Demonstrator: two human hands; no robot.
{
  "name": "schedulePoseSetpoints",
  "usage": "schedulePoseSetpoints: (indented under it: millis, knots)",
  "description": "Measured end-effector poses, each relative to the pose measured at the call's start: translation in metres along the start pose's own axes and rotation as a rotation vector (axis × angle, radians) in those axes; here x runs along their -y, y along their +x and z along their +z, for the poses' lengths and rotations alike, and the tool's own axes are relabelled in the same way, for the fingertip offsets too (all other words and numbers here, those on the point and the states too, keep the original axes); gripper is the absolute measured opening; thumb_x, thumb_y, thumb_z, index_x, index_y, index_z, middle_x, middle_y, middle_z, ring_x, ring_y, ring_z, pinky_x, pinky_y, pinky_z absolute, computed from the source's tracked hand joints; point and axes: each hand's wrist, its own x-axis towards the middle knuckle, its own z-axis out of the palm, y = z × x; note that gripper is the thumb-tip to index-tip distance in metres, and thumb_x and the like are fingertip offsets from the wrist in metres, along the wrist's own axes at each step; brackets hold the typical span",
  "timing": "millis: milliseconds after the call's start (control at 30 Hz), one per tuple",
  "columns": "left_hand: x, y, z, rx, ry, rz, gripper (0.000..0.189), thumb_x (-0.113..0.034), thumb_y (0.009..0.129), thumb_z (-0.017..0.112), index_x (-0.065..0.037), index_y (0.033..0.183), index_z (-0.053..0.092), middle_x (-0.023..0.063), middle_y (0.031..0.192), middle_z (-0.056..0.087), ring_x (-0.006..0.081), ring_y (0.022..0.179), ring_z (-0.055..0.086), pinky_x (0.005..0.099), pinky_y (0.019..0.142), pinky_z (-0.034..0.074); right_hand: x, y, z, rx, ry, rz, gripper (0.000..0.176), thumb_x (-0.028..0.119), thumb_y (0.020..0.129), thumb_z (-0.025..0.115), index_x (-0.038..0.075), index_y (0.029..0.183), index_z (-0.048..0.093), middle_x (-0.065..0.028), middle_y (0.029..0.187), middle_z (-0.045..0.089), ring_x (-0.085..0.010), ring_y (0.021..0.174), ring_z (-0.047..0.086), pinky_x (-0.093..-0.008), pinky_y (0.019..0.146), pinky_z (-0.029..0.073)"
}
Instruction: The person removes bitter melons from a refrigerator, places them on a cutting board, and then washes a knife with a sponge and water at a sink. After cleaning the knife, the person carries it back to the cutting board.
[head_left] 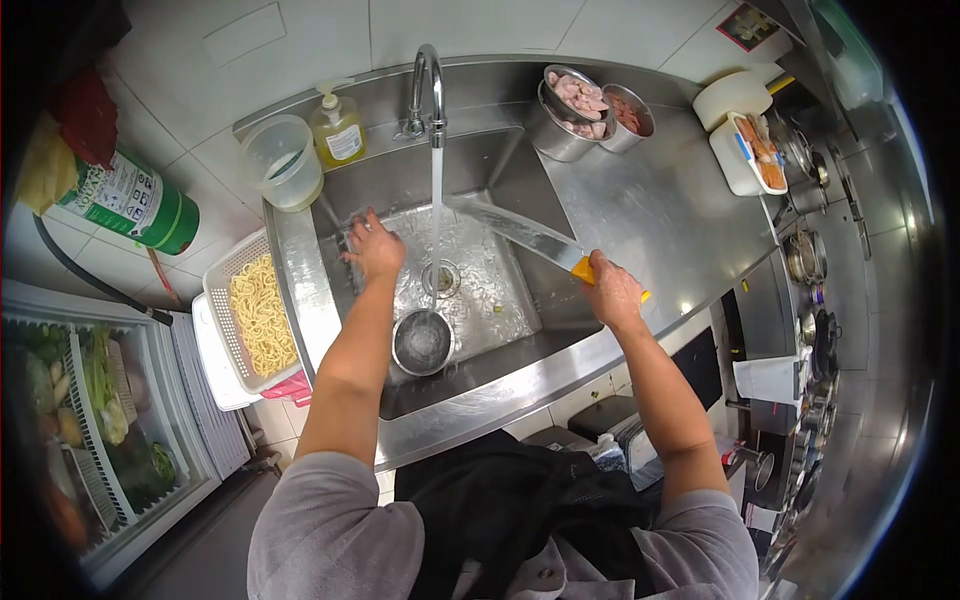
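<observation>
My right hand (614,290) grips the yellow handle of a large knife (525,233). Its wide blade reaches left over the metal sink (505,165), with the tip close to the running water. My left hand (376,246) is over the left part of the sink, fingers spread, holding nothing. Between blade tip and hand, a stream of water falls from the curved faucet (430,75). A small round metal bowl (422,342) sits in the sink near the front, below the stream. Wet scraps lie around the drain (441,279).
Behind the sink stand a soap bottle (338,130) and a plastic tub (283,165). Metal containers of raw meat (580,95) are at back right, a white container (748,155) farther right. A basket of noodles (263,312) is at left, beside an open fridge (110,420).
</observation>
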Motion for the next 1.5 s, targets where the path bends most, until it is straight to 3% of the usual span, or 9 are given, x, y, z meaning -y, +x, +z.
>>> schedulePoseSetpoints:
  millis: [100, 167, 333, 633, 867, 1033, 1100, 1300, 1500]
  knots:
    - [-0.015, -0.033, 0.02, -0.125, -0.333, 0.398, 0.064, -0.011, 0.082, 0.069, -0.013, 0.142, 0.048, 0.0182, 0.144, 0.049, 0.0378, 0.135, 0.043, 0.0523, 0.11, 0.038, -0.001, 0.014, 0.03, 0.038, 0.089, 0.086, 0.04, 0.024, 0.082, 0.076, 0.011, 0.115, 0.057, -0.0137, 0.109, 0.072, -0.0367, 0.103, 0.068, -0.0496, 0.085, 0.054]
    - [-0.046, -0.07, 0.014, -0.019, -0.436, 0.635, 0.055, -0.006, 0.08, 0.069, -0.01, 0.134, 0.057, 0.0151, 0.138, 0.054, 0.0377, 0.128, 0.048, 0.0436, 0.108, 0.041, 0.006, 0.019, 0.043, 0.081, 0.127, 0.122, 0.042, 0.026, 0.083, 0.077, 0.011, 0.117, 0.057, -0.0147, 0.111, 0.071, -0.0373, 0.104, 0.068, -0.0497, 0.087, 0.054]
    - [-0.09, -0.12, 0.014, 0.172, -0.324, 0.966, 0.052, -0.01, 0.083, 0.071, -0.02, 0.133, 0.061, 0.0063, 0.134, 0.056, 0.031, 0.126, 0.048, 0.0472, 0.106, 0.04, 0.027, 0.026, 0.057, 0.213, 0.155, 0.063, 0.049, 0.03, 0.083, 0.077, 0.012, 0.124, 0.058, -0.016, 0.116, 0.07, -0.0359, 0.112, 0.066, -0.0489, 0.093, 0.053]
    - [-0.081, -0.128, 0.019, 0.176, -0.339, 0.956, 0.029, -0.027, 0.08, 0.076, -0.025, 0.11, 0.077, -0.0092, 0.118, 0.066, 0.022, 0.122, 0.052, 0.0495, 0.105, 0.034, 0.036, 0.02, 0.068, 0.336, 0.245, -0.009, 0.05, 0.033, 0.081, 0.08, 0.01, 0.121, 0.061, -0.0151, 0.119, 0.069, -0.0359, 0.115, 0.064, -0.049, 0.094, 0.052]
    - [-0.077, -0.11, 0.022, 0.152, -0.405, 0.93, 0.016, -0.02, 0.08, 0.077, -0.017, 0.095, 0.075, -0.0049, 0.111, 0.069, 0.0221, 0.119, 0.054, 0.0461, 0.104, 0.037, 0.044, 0.026, 0.062, 0.341, 0.265, -0.044, 0.049, 0.033, 0.081, 0.079, 0.005, 0.118, 0.062, -0.017, 0.119, 0.068, -0.0364, 0.116, 0.063, -0.0479, 0.096, 0.051]
    - [-0.06, -0.042, 0.038, 0.044, -0.909, 0.462, 0.008, 0.001, 0.084, 0.069, -0.005, 0.089, 0.066, 0.0065, 0.098, 0.07, 0.0211, 0.091, 0.067, 0.0397, 0.08, 0.054, 0.059, 0.031, 0.077, 0.338, 0.105, -0.031, 0.043, 0.027, 0.084, 0.074, 0.005, 0.119, 0.061, -0.0215, 0.12, 0.067, -0.038, 0.115, 0.064, -0.0491, 0.094, 0.054]
    - [-0.071, -0.025, 0.015, 0.293, -1.301, -0.188, 0.01, 0.003, 0.091, 0.062, -0.002, 0.099, 0.064, 0.0085, 0.094, 0.069, 0.019, 0.079, 0.068, 0.0321, 0.068, 0.056, 0.073, 0.035, 0.085, 0.343, 0.057, -0.095, 0.04, 0.024, 0.086, 0.071, 0.005, 0.119, 0.061, -0.0215, 0.12, 0.067, -0.038, 0.114, 0.065, -0.0489, 0.093, 0.054]
    - [-0.088, -0.015, -0.009, 0.517, -1.379, -0.163, 0.012, -0.001, 0.097, 0.056, 0.0, 0.107, 0.063, 0.0101, 0.089, 0.069, 0.0178, 0.075, 0.068, 0.0283, 0.065, 0.056, 0.15, 0.072, 0.102, 0.321, -0.007, -0.308, 0.029, 0.019, 0.091, 0.06, 0.005, 0.116, 0.066, -0.0211, 0.123, 0.066, -0.0375, 0.114, 0.065, -0.047, 0.094, 0.054]
    - [-0.069, -0.031, -0.056, 0.391, -1.389, -0.248, 0.019, -0.025, 0.099, 0.063, -0.006, 0.097, 0.065, -0.0001, 0.061, 0.053, 0.0086, 0.042, 0.038, 0.0263, 0.036, 0.03, 0.211, 0.123, 0.097, 0.32, 0.003, -0.302, 0.033, 0.02, 0.093, 0.058, 0.006, 0.121, 0.069, -0.0181, 0.121, 0.068, -0.0319, 0.118, 0.065, -0.0457, 0.095, 0.053]
